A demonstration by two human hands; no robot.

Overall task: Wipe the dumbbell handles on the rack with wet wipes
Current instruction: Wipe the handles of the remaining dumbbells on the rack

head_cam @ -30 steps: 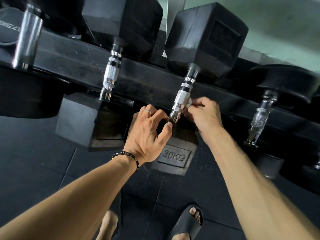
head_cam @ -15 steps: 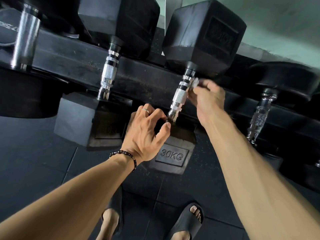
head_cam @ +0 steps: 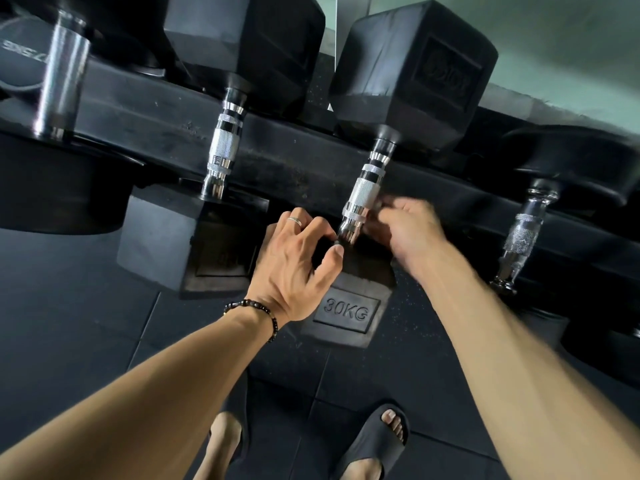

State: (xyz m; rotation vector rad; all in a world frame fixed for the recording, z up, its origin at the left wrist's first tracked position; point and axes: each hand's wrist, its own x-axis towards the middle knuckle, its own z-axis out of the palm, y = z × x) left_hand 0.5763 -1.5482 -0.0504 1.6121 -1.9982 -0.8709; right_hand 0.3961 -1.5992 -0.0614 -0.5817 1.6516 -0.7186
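Observation:
A black hex dumbbell marked 30KG (head_cam: 349, 311) lies across the black rack rail (head_cam: 304, 174), its chrome knurled handle (head_cam: 365, 194) running from upper right to lower left. My left hand (head_cam: 294, 268) grips the near head where the handle meets it, thumb and fingers curled over its top edge. My right hand (head_cam: 405, 230) sits against the right side of the handle's lower end, blurred with motion. It pinches a small pale wet wipe (head_cam: 381, 206), of which only a sliver shows.
Another hex dumbbell's handle (head_cam: 223, 152) lies to the left, a thick chrome handle (head_cam: 60, 81) farther left, and a round-headed dumbbell's handle (head_cam: 521, 233) to the right. Below lie dark rubber floor tiles (head_cam: 86, 323) and my feet in black slides (head_cam: 377, 441).
My right hand slid down the 30KG handle from near the far head to its near end. My left hand stayed on the near head.

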